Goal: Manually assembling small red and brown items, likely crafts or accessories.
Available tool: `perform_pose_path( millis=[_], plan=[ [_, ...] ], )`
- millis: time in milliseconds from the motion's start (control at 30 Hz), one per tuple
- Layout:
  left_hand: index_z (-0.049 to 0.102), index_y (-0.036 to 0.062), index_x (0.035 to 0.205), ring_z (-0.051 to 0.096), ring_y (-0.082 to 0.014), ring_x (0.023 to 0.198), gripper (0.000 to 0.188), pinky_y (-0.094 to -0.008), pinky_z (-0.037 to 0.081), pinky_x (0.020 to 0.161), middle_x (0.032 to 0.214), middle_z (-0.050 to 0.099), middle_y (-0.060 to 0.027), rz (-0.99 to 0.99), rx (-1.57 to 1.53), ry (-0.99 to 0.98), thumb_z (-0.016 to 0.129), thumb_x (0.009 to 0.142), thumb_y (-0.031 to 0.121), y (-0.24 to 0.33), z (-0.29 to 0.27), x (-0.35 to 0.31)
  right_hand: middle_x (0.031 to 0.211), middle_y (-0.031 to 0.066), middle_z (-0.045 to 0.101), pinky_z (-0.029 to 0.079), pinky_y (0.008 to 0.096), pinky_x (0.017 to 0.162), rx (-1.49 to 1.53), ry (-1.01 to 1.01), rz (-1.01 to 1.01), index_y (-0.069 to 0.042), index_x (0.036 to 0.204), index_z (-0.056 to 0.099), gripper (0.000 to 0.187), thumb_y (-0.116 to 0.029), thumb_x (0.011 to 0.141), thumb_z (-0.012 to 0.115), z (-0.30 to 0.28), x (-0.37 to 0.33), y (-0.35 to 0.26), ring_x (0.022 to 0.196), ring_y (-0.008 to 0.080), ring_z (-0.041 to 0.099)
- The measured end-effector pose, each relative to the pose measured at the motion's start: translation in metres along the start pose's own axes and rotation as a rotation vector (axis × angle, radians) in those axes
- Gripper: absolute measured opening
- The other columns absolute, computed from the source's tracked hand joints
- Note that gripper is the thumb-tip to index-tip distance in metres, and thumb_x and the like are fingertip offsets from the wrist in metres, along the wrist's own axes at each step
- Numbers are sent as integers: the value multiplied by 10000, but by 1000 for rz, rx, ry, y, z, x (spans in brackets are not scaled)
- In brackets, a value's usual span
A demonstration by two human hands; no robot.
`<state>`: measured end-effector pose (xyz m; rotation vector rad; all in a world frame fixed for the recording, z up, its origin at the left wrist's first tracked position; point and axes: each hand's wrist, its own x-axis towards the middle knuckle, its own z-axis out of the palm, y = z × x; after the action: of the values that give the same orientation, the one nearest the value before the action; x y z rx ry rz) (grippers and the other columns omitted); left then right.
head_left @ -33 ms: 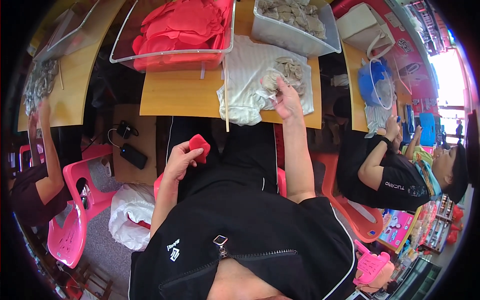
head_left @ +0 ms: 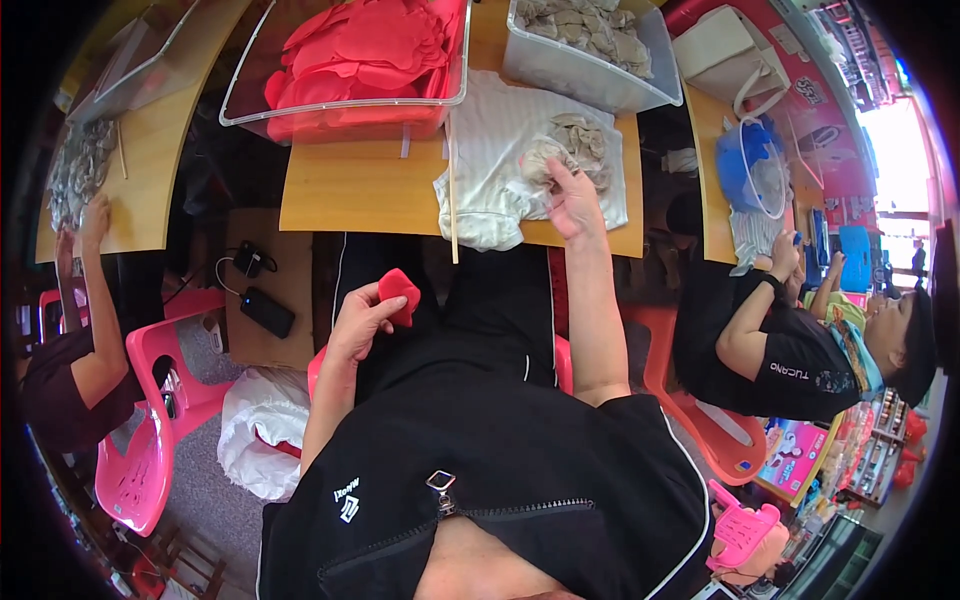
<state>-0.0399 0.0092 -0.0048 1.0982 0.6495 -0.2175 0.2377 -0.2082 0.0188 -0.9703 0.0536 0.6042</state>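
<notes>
My left hand, over my lap, pinches a small red piece of soft, flat material between thumb and fingers. On the table, my right hand has its fingers closed on a crumpled beige piece, thin and fabric-like. Beside it lies a small heap of similar beige pieces, resting on a white striped garment spread over the table. A thin wooden stick lies across the garment's left side and sticks out past the table's front edge.
On the wooden table, a clear bin of red pieces stands at back left and another bin of beige pieces at back right. Co-workers sit on both sides. A pink chair and white sack stand at left.
My right hand has shifted very slightly on the beige piece. The hand of the person at left has moved a little. My left hand stays where it was.
</notes>
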Motion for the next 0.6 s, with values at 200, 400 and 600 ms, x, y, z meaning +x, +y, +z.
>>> perform_pose_path(
  millis=[200,400,600],
  plan=[
    [652,14,1029,622,-80,677,238,-179,439,506,870,680,-48,1,1,-21,698,834,142,-3,0,1,1066,108,647,511,301,841,-193,-52,-149,-4,1208,538,398,16,823,638,5,-5,-3,944,208,639],
    [650,15,1035,625,-81,683,238,-180,441,508,876,682,-45,1,-1,-11,695,834,134,-1,1,0,933,92,663,477,203,523,23,11,-84,-48,1030,601,196,-46,844,663,2,0,0,773,171,645],
    [648,19,1035,628,-80,693,234,-181,440,509,884,682,-46,-2,-40,-34,692,836,134,7,7,-1,916,40,668,487,239,569,-41,8,-99,-85,1019,615,210,-55,826,689,-9,0,11,742,138,640]
  ],
)
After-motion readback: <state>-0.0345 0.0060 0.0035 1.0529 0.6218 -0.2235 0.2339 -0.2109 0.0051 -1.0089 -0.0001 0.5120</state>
